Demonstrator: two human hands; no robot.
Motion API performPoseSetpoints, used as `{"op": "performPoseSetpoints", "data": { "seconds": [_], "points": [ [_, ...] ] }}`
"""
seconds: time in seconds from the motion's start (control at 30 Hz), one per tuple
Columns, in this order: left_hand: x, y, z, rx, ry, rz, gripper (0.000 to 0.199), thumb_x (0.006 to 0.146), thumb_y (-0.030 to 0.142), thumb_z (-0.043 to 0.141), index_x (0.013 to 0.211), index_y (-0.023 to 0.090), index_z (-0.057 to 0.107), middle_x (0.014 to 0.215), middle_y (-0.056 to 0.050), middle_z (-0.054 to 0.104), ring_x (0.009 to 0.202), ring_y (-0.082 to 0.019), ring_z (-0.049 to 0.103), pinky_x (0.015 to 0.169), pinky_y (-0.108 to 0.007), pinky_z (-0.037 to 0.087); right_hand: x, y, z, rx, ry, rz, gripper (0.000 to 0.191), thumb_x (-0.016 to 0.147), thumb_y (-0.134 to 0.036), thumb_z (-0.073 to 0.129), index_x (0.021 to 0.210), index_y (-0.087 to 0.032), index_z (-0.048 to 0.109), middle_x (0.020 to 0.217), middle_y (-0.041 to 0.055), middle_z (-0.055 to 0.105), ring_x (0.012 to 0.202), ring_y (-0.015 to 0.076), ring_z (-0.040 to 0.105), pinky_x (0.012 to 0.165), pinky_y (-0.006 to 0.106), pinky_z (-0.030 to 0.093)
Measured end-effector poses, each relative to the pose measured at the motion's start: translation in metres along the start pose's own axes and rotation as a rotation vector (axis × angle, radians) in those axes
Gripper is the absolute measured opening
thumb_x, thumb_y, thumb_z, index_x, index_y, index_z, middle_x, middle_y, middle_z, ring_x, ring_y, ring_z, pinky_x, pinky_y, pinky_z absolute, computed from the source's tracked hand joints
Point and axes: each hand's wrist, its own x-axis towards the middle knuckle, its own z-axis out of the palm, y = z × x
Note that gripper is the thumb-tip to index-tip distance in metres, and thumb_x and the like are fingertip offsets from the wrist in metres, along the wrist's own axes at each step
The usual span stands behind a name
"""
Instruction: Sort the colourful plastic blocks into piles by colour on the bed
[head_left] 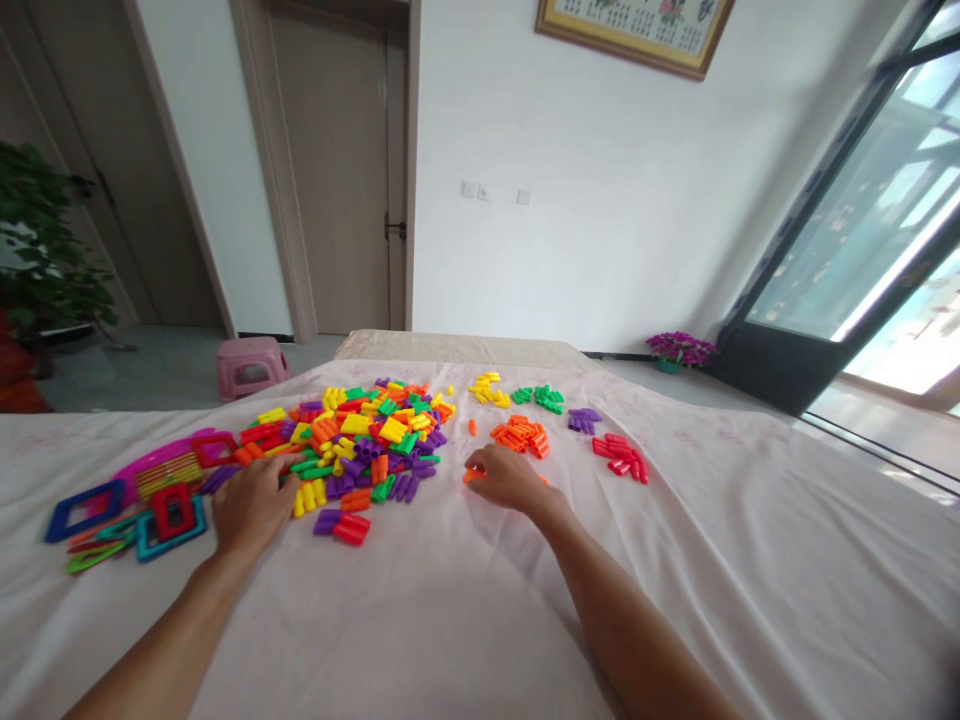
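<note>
A heap of colourful plastic building pieces (360, 430), shaped like joined tubes, lies left of centre on the cloth-covered table. At the heap's left edge is my left hand (251, 500), palm down, thumb and forefinger apart beside yellow and green pieces; its other fingers are partly hidden. My right hand (502, 477) is closed with bent fingers on an orange tube piece (472, 476), just in front of a small orange pile (521, 435). Sorted by colour nearby are yellow pieces (490, 390), green pieces (540, 398), purple pieces (584, 419) and red pieces (621, 457).
Flat frame-shaped pieces, among them a teal square frame (171, 545) and a blue frame (85, 510), lie left beside a pink tray (161, 455). A single orange piece (472, 427) sits between heap and piles. Beyond the pale tablecloth (450, 620) stands a pink stool (251, 367).
</note>
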Motion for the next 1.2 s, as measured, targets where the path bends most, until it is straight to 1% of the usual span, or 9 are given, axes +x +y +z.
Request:
{"op": "performPoseSetpoints", "data": {
  "seconds": [0.17,0.27,0.37,0.5,0.63,0.77,0.87,1.07,1.2],
  "points": [
    [-0.001,0.003,-0.001,0.003,-0.009,-0.026,0.045,0.099,0.033,0.042,0.127,0.025,0.076,0.132,-0.012,0.074,0.120,-0.035,0.066,0.101,-0.050,0.048,-0.002,0.027,-0.017,-0.074,-0.131,-0.007,0.033,0.085,-0.029,0.071,0.117,-0.023,0.079,0.121,0.0092,0.075,0.114,0.0268,0.067,0.089,0.033,0.047],
    [-0.001,0.003,-0.001,0.011,-0.005,-0.024,0.045,0.098,0.033,0.042,0.127,0.026,0.076,0.132,-0.011,0.074,0.120,-0.034,0.066,0.102,-0.049,0.047,-0.004,0.032,-0.017,-0.077,-0.213,-0.008,0.026,0.081,-0.033,0.075,0.104,-0.024,0.080,0.114,0.0067,0.077,0.107,0.0264,0.069,0.083,0.032,0.048],
    [-0.001,0.002,-0.001,0.023,0.001,-0.027,0.043,0.098,0.033,0.044,0.126,0.026,0.076,0.132,-0.011,0.074,0.121,-0.032,0.066,0.104,-0.047,0.046,-0.008,0.031,-0.019,-0.096,-0.245,0.006,0.026,0.076,-0.026,0.077,0.102,-0.024,0.081,0.111,0.0069,0.078,0.105,0.0281,0.070,0.081,0.033,0.049],
    [-0.001,0.003,-0.002,0.019,-0.004,-0.020,0.043,0.099,0.033,0.044,0.128,0.025,0.076,0.134,-0.012,0.073,0.121,-0.032,0.065,0.104,-0.047,0.046,-0.007,0.017,-0.017,-0.084,-0.091,-0.032,0.029,0.082,-0.019,0.072,0.108,-0.024,0.081,0.115,0.0088,0.078,0.112,0.0297,0.069,0.090,0.037,0.050],
    [-0.002,0.003,-0.003,0.012,-0.006,-0.021,0.043,0.098,0.033,0.046,0.128,0.025,0.076,0.132,-0.012,0.074,0.121,-0.033,0.065,0.104,-0.048,0.047,0.009,-0.016,0.003,0.020,0.070,-0.128,0.033,0.094,-0.017,0.060,0.121,-0.024,0.077,0.123,0.0076,0.075,0.114,0.0235,0.069,0.092,0.032,0.049],
    [-0.002,0.005,-0.005,0.009,-0.015,-0.011,0.045,0.099,0.032,0.043,0.128,0.024,0.076,0.133,-0.013,0.074,0.121,-0.034,0.066,0.105,-0.050,0.047,0.031,-0.046,0.029,0.049,0.124,-0.176,0.032,0.101,-0.025,0.057,0.129,-0.027,0.071,0.133,0.0072,0.068,0.119,0.0226,0.066,0.091,0.030,0.050],
    [-0.001,0.005,-0.005,0.006,-0.020,-0.015,0.045,0.098,0.032,0.043,0.128,0.024,0.076,0.133,-0.014,0.073,0.122,-0.036,0.066,0.105,-0.053,0.047,0.040,-0.055,0.041,0.023,0.129,-0.163,0.029,0.098,-0.027,0.062,0.127,-0.026,0.069,0.137,0.0081,0.064,0.123,0.0237,0.063,0.089,0.031,0.050],
    [0.001,0.000,-0.003,-0.012,-0.023,0.007,0.047,0.099,0.033,0.042,0.128,0.021,0.077,0.132,-0.018,0.074,0.120,-0.040,0.066,0.100,-0.056,0.048,0.042,-0.037,0.046,0.162,0.181,-0.213,0.019,0.093,-0.023,0.069,0.111,-0.024,0.068,0.114,0.0029,0.073,0.103,0.0196,0.068,0.084,0.028,0.048],
    [0.001,-0.002,-0.001,-0.018,-0.015,0.016,0.046,0.098,0.034,0.044,0.128,0.020,0.077,0.129,-0.019,0.074,0.118,-0.041,0.067,0.100,-0.057,0.049,0.049,0.009,0.025,0.426,0.477,-0.121,0.012,0.092,-0.028,0.068,0.102,-0.022,0.068,0.104,0.0028,0.076,0.092,0.0179,0.069,0.082,0.028,0.050]
  ]
}}
